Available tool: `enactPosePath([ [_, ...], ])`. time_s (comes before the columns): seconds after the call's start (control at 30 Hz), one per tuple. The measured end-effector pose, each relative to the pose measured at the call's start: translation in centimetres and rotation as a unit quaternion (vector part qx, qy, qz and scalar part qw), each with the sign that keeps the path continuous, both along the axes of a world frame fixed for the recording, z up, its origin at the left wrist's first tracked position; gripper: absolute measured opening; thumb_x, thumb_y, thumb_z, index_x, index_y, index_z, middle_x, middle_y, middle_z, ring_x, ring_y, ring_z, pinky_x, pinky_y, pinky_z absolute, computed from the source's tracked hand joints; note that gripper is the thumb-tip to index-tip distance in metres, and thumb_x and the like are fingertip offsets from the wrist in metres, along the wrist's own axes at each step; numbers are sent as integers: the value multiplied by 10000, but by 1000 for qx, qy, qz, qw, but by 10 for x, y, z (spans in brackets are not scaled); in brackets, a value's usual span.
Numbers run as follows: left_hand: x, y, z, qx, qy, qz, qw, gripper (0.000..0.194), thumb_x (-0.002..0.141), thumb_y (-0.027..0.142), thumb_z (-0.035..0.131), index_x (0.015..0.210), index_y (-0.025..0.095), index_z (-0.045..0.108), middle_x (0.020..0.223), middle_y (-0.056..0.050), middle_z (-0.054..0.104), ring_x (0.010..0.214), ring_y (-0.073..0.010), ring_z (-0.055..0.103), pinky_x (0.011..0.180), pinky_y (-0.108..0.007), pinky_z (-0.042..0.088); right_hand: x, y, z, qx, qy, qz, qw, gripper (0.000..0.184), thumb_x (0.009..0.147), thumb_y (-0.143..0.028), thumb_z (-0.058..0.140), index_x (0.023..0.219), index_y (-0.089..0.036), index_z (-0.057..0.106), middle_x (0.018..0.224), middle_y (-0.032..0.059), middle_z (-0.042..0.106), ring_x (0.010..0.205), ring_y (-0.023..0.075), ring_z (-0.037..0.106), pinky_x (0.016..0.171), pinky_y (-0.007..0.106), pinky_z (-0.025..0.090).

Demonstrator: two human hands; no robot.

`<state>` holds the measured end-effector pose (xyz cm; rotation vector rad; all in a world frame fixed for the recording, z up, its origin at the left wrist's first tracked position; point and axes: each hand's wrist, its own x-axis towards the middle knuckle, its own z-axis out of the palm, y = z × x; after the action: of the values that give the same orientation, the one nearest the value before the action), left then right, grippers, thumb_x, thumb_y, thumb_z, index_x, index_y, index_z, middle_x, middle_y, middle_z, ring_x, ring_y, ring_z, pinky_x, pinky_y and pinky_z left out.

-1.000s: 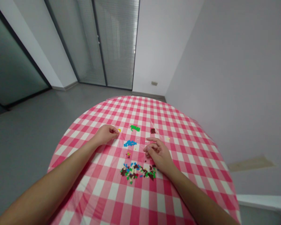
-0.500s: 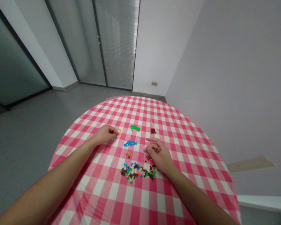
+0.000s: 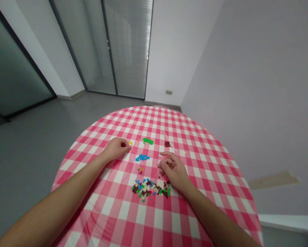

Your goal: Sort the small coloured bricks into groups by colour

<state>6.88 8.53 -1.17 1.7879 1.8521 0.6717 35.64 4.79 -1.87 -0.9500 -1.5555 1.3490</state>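
My left hand [image 3: 117, 148] is at the left of the table, thumb and fingertips pinched together right beside a few small yellow pieces [image 3: 131, 143]. Whatever the pinch may hold is too small to make out. My right hand [image 3: 174, 170] hovers low right of centre, index finger stretched out and the other fingers loosely curled; nothing shows in it. Between the hands lie blue toy bricks [image 3: 143, 157] in a cluster, with green bricks [image 3: 148, 141] behind them. Dark brown bricks [image 3: 167, 144] sit beyond my right hand. A mixed heap of small bricks [image 3: 145, 188] spreads nearer to me.
A red-and-white checked tablecloth [image 3: 133, 216] covers the round table. Some red and yellow bits [image 3: 140, 170] lie between the blue cluster and the heap. A pale piece [image 3: 184, 152] is off to the right. Glass partitions and white walls stand behind.
My left fingertips have shifted very slightly right and closed beside the yellow pieces. The right hand and the brick clusters stay practically where they were.
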Motion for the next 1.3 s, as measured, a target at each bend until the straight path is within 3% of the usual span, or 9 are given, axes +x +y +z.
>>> enactPosePath([
  [0.13, 0, 2, -3, 29, 15, 14, 999, 271, 767, 442, 607, 684, 198, 689, 742, -54, 718, 706, -196, 620, 626, -293, 367, 1, 2, 0, 65, -96, -12, 993, 249, 896, -356, 573, 1072, -188, 623, 700, 18, 648, 564, 150, 586, 523, 271, 471],
  [0.27, -1, 4, -6, 36, 27, 14, 999, 285, 790, 455, 597, 692, 202, 685, 736, -56, 713, 698, -196, 614, 620, -290, 358, -1, 5, 0, 179, -236, -15, 955, 166, 882, -250, 560, 925, -202, 714, 790, 57, 710, 680, 189, 629, 642, 315, 492],
  [0.4, -1, 4, -6, 37, 29, 12, 999, 301, 806, 464, 589, 704, 194, 675, 732, -53, 705, 685, -188, 607, 613, -283, 352, -6, 5, 2, 266, -325, 53, 906, 235, 941, -247, 528, 1064, -202, 723, 948, 87, 723, 882, 232, 637, 794, 360, 486],
  [0.57, 2, 1, -1, 43, 7, 14, 999, 309, 808, 457, 591, 704, 178, 676, 693, -47, 685, 647, -174, 587, 591, -280, 336, -12, 2, 3, 301, -447, 78, 839, 302, 981, -248, 511, 1228, -220, 682, 919, 103, 677, 875, 238, 602, 715, 321, 453],
  [0.63, 4, -2, 4, 52, -1, 12, 999, 303, 815, 436, 582, 688, 176, 673, 659, -38, 666, 617, -162, 564, 580, -278, 330, -13, 3, 2, 295, -444, 72, 843, 263, 978, -222, 516, 1134, -233, 727, 881, 90, 672, 849, 225, 599, 701, 310, 442],
  [0.83, 10, -8, 13, 74, -12, -16, 997, 294, 821, 405, 582, 653, 183, 676, 637, -33, 647, 594, -149, 534, 564, -282, 329, -9, 8, 4, 231, -351, 68, 905, 136, 867, -155, 626, 949, -188, 730, 857, 69, 677, 822, 207, 603, 728, 312, 454],
  [0.97, 9, -8, 9, 96, -17, -19, 995, 295, 827, 413, 590, 659, 186, 675, 634, -33, 635, 603, -146, 531, 567, -279, 342, -8, 8, 7, 214, -350, 70, 909, 214, 855, -164, 632, 1053, -164, 711, 855, 75, 659, 794, 206, 592, 714, 316, 454],
  [1.13, 15, -11, 9, 112, -40, -50, 992, 267, 822, 382, 596, 667, 184, 686, 646, -32, 637, 606, -142, 527, 580, -279, 366, -9, 8, 7, 224, -350, 87, 905, 139, 880, -128, 601, 823, -183, 714, 788, 55, 655, 783, 197, 583, 704, 306, 424],
  [1.3, 29, -19, 10, 110, -65, -118, 985, 254, 816, 353, 656, 622, 189, 669, 633, -27, 637, 640, -150, 540, 640, -297, 393, -8, 8, 9, 177, -300, 46, 936, 90, 886, -158, 589, 873, -175, 677, 847, 64, 659, 790, 200, 594, 702, 310, 434],
])
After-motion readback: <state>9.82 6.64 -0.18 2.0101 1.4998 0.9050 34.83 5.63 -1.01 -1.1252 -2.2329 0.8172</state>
